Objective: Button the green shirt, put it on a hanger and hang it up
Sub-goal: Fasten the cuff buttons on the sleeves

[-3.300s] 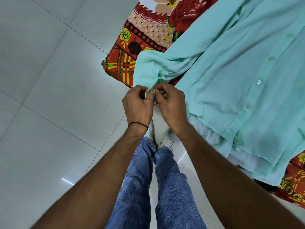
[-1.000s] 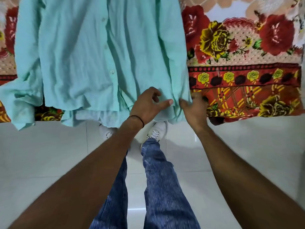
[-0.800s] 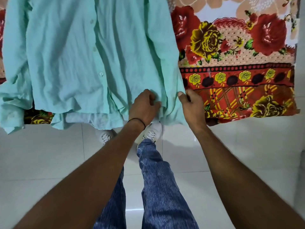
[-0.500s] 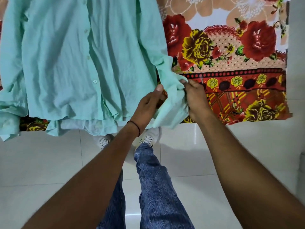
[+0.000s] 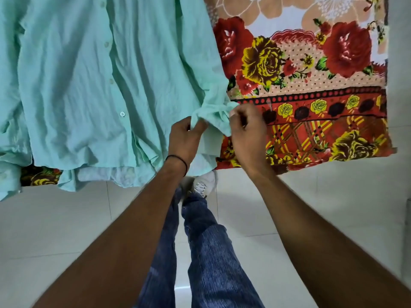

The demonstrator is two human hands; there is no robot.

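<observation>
left hand [image 5: 183, 138]: fingers curled, pinching the cuff [image 5: 213, 116]
right hand [image 5: 246, 130]: pinching the cuff's other edge
green shirt [image 5: 89, 85]: flat on floral sheet [image 5: 311, 85]

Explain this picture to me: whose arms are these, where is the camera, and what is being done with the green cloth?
No machine here: a person wears one wide-angle camera on the head, looking down, so the two bare arms are their own. The green shirt lies spread on a flowered sheet, its hem hanging over the edge above the tiled floor. The left hand, with a black band at its wrist, and the right hand both pinch the sleeve cuff between them, seemingly to button it. The person's jeans and a white shoe show below. No hanger is in view.
</observation>
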